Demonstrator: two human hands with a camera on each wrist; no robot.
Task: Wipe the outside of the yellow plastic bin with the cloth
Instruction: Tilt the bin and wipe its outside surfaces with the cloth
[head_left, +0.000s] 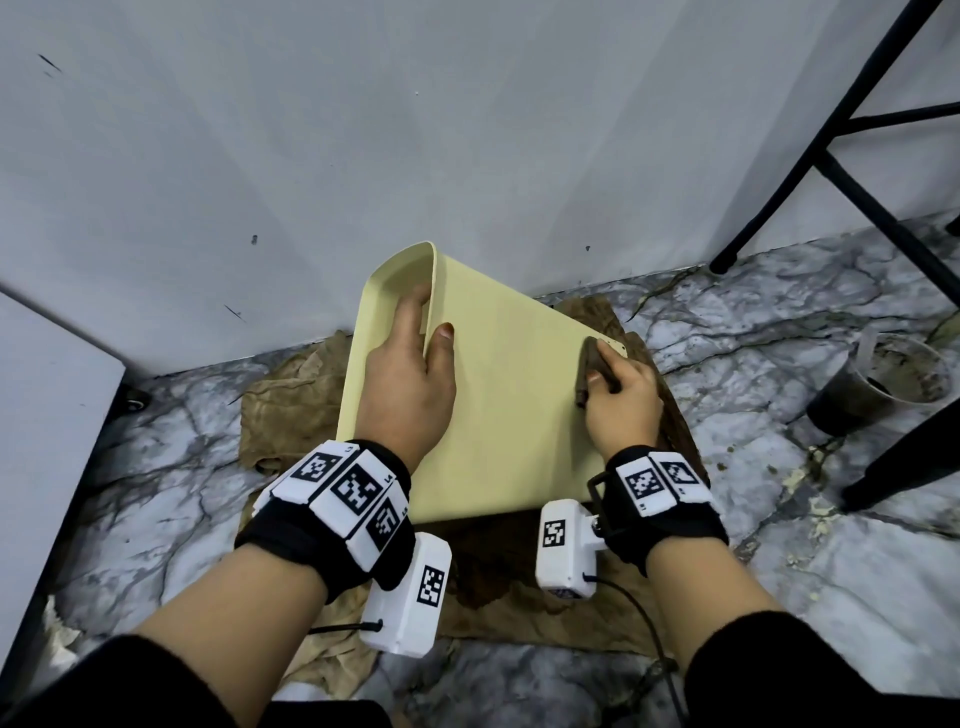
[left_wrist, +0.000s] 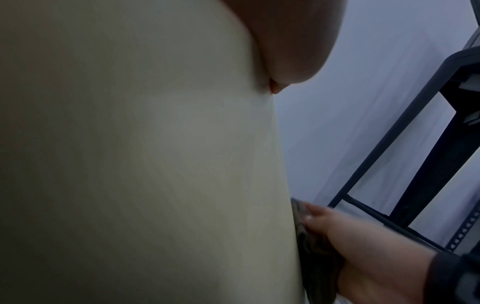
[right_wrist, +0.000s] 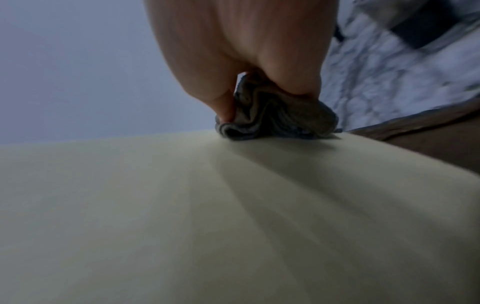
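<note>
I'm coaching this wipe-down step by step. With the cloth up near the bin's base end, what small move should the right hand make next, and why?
Probably drag the cloth back toward the body along the yellow bin. The right hand presses it at the far edge of the upturned side, most of which lies nearer, while the left hand grips the rim to steady it.

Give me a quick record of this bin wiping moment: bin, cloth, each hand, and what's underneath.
bin: yellow plastic bin, lying on its side, opening toward the wall
cloth: bunched dark cloth, pressed on the bin's outer wall near its base
left hand: left hand grips the rim, fingers inside, thumb outside
right hand: right hand holds the cloth
underneath: stained brown paper on marble-patterned floor
</note>
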